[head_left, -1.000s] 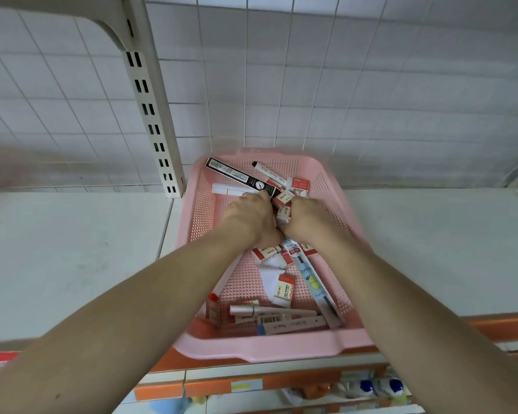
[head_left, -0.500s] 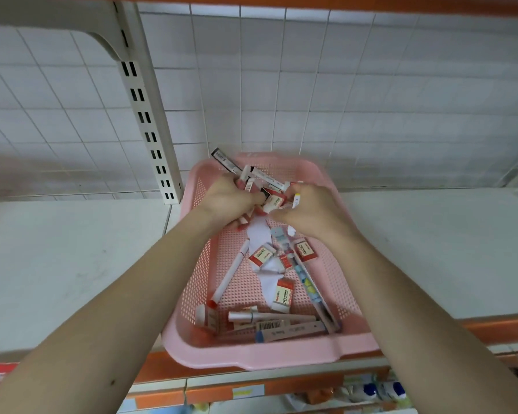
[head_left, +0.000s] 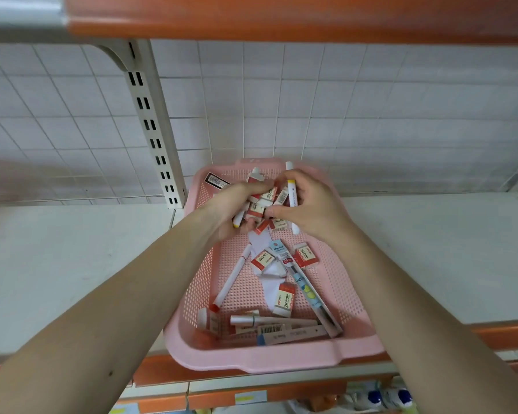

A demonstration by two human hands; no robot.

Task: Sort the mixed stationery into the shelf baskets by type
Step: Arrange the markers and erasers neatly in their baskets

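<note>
One pink basket (head_left: pixel 251 358) stands on the shelf (head_left: pixel 72 264). Two hands meet over its 12 o'clock end.

- **Markers:** there are three white ones. The left hand (head_left: pixel 222 216) holds the yellow-tipped marker (head_left: pixel 239 219), the right hand (head_left: pixel 314 210) holds the yellow-banded marker (head_left: pixel 290 186), and the red-capped marker (head_left: pixel 232 279) lies loose toward 9 o'clock.
- **Erasers:** three loose erasers (head_left: pixel 263 259) lie around the basket's middle. The held erasers (head_left: pixel 256 211) number at least four, but fingers hide the exact count.
- **Other items:** one black box (head_left: pixel 216 181) lies at 11 o'clock and one long packaged pen (head_left: pixel 310 297) at 4 o'clock.
- **6 o'clock wall:** the heap of pens and packets (head_left: pixel 275 328) holds about four, too overlapped to count surely.
</note>
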